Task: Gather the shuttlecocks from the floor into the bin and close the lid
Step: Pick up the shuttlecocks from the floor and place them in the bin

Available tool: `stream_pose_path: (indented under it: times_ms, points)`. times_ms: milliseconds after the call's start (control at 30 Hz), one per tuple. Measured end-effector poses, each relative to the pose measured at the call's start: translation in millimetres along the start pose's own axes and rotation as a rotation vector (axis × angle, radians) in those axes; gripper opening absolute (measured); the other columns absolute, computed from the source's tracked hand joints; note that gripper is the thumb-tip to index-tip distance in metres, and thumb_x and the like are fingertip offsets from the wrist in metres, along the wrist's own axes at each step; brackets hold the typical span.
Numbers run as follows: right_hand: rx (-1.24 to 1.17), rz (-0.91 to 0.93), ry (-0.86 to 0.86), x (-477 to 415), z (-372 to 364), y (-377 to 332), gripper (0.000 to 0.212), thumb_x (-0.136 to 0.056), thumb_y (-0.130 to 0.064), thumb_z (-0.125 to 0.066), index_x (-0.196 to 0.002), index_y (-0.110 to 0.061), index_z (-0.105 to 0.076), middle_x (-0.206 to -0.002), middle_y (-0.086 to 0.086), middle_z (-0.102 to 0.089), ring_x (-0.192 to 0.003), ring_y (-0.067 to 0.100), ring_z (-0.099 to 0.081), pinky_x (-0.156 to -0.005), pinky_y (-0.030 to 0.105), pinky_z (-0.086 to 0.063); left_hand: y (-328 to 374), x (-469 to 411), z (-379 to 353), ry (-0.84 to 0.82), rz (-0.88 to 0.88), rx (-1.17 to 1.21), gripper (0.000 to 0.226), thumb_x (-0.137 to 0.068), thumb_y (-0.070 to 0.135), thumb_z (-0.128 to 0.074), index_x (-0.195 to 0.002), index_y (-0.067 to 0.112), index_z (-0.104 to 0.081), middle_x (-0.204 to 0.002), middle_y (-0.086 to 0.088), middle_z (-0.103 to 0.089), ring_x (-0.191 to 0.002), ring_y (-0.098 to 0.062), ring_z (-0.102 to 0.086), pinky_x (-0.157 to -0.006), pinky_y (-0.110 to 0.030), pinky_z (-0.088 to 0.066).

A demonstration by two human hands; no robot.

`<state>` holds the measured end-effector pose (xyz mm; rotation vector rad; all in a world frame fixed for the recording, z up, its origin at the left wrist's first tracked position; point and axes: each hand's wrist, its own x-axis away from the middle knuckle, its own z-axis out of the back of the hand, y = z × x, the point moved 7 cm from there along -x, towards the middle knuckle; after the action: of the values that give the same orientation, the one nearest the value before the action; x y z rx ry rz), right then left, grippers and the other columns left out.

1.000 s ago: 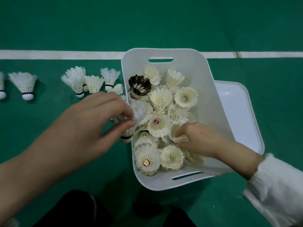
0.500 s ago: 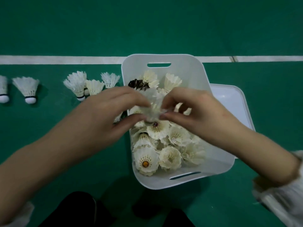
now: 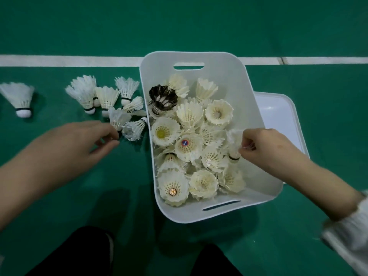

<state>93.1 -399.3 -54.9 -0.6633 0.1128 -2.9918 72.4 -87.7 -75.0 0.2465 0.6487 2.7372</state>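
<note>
Head view.
- Left hand, centre left: fingers pinching base of white shuttlecock at floor cluster, just left of bin. Blurred, so grip depth unclear. Could slip, or knock neighbouring shuttlecock away.
- Right hand, centre right: fingers pinching second shuttlecock inside bin, tight against right wall. Release there may tip it over rim onto lid.
- Lone shuttlecock, far left: easily missed.
- Heaped pile may stop lid seating.

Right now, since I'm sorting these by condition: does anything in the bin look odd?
One shuttlecock near the far left corner of the bin has dark brown-black feathers, while every other one visible there is white or cream.
</note>
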Motion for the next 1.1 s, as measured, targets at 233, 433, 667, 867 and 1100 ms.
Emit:
stream_pose_path:
  times_ms: [233,433,667,867,1100]
  points:
    - [-0.022,-0.013,-0.07,-6,-27,6,0.017,-0.085,-0.013,-0.056,-0.069,-0.016,-0.053,-0.071,0.001,-0.056,-0.074,0.021,-0.05,-0.064,0.025,-0.033,-8,3,-37,-0.096,0.021,0.03,0.023,-0.08,0.05,-0.043,-0.084,0.033,-0.058,-0.075,0.019,-0.056,-0.065,-0.009,-0.061,-0.059,-0.03,-0.051]
    - [0.323,0.049,-0.148,-18,-59,6,0.02,-0.086,-0.006,-0.048,-0.093,-0.014,-0.064,-0.089,0.008,-0.064,-0.08,0.028,-0.058,-0.064,0.028,-0.041,-7,3,-40,-0.115,0.051,0.059,0.035,-0.078,0.057,-0.034,-0.085,0.034,-0.059,-0.08,0.015,-0.061,-0.069,-0.009,-0.061,-0.065,-0.032,-0.052]
    - [0.402,0.13,-0.275,-15,-50,-11,0.032,-0.09,-0.01,-0.045,-0.117,-0.023,-0.057,-0.11,0.001,-0.062,-0.099,0.023,-0.06,-0.085,0.032,-0.049,-19,9,-30,-0.077,0.082,0.079,0.008,-0.086,0.034,-0.054,-0.088,0.029,-0.06,-0.083,0.014,-0.061,-0.075,-0.011,-0.06,-0.072,-0.034,-0.05]
    - [0.192,0.304,0.059,4,33,-97,0.021,-0.092,-0.029,-0.044,-0.098,-0.02,-0.062,-0.096,-0.002,-0.064,-0.085,0.021,-0.062,-0.074,0.036,-0.05,-43,9,-22,-0.048,0.126,0.098,0.017,-0.09,0.035,-0.05,-0.092,0.024,-0.062,-0.088,0.008,-0.065,-0.079,-0.014,-0.058,-0.073,-0.031,-0.047]
    - [0.098,0.615,-0.018,-30,-9,-248,0.026,-0.093,-0.02,-0.041,-0.114,-0.012,-0.054,-0.114,0.007,-0.055,-0.106,0.027,-0.054,-0.083,0.035,-0.043,-81,1,-24,-0.086,0.199,0.131,0.013,-0.09,0.032,-0.051,-0.095,0.024,-0.061,-0.093,0.004,-0.066,-0.084,-0.017,-0.06,-0.076,-0.035,-0.048]
